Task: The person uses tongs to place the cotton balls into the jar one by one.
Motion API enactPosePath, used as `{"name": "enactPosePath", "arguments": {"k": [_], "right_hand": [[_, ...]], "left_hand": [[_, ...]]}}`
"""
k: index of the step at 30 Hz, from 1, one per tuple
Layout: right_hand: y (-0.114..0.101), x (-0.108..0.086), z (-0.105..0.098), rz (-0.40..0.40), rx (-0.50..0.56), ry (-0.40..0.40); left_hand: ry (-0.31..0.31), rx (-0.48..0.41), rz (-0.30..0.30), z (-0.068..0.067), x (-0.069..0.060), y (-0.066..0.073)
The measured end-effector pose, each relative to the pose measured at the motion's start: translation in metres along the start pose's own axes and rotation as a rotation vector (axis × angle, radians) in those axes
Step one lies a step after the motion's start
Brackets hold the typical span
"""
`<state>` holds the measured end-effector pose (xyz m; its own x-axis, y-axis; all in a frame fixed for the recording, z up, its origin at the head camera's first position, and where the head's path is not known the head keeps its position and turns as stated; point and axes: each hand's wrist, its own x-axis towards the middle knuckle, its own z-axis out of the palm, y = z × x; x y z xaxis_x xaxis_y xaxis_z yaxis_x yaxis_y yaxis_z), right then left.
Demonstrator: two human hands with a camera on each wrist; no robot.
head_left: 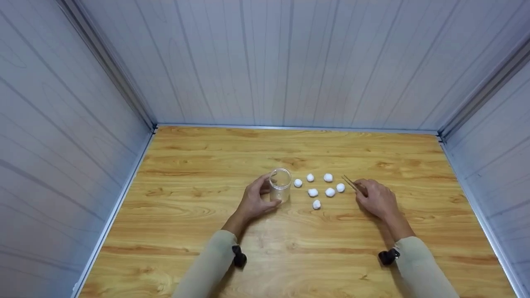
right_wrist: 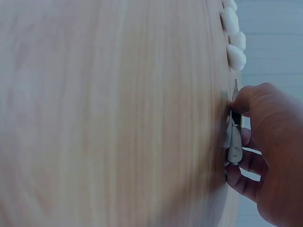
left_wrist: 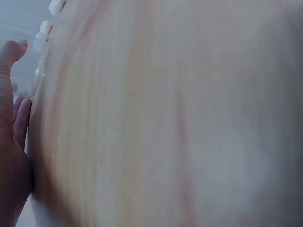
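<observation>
My left hand (head_left: pixel 257 198) grips a clear open-topped jar (head_left: pixel 280 192) from its left side, thumb near the base. The jar stands upright on the table and looks see-through, with nothing visible in it. My right hand (head_left: pixel 377 199) pinches metal tweezers (right_wrist: pixel 235 142) between thumb and fingers. The two slim tips of the tweezers (head_left: pixel 348 181) point left and away from me, slightly apart, with nothing between them. Several white cotton balls lie loose between the hands. The cotton ball (head_left: pixel 340 188) at the right is closest to the tweezers; another cotton ball (head_left: pixel 298 183) lies just right of the jar.
The wood-grain table (head_left: pixel 198 165) is bounded by a pale back wall (head_left: pixel 265 62), a left wall (head_left: pixel 62 145) and a right wall (head_left: pixel 497 165). Small black devices, one a wrist camera (head_left: pixel 239 256), the other a wrist camera (head_left: pixel 388 256), sit at the sleeves.
</observation>
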<state>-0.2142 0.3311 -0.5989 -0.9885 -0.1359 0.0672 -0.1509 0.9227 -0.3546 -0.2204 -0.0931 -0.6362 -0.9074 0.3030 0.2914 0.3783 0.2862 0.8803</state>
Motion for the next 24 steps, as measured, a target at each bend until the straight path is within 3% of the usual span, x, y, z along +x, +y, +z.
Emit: {"name": "enactPosePath", "arguments": {"k": [8, 16, 24], "right_hand": [[0.0021, 0.0011, -0.0001, -0.026, -0.012, -0.004], [0.0023, 0.0, -0.0005, -0.036, -0.006, 0.032], [0.0013, 0.0006, -0.001, -0.051, 0.021, 0.072]], "left_hand": [[0.009, 0.005, 0.02, 0.0002, -0.0012, -0.0006], [0.01, 0.011, 0.015, 0.0003, -0.0013, 0.0002], [0.012, 0.03, 0.049, 0.0011, -0.0016, -0.0027]]}}
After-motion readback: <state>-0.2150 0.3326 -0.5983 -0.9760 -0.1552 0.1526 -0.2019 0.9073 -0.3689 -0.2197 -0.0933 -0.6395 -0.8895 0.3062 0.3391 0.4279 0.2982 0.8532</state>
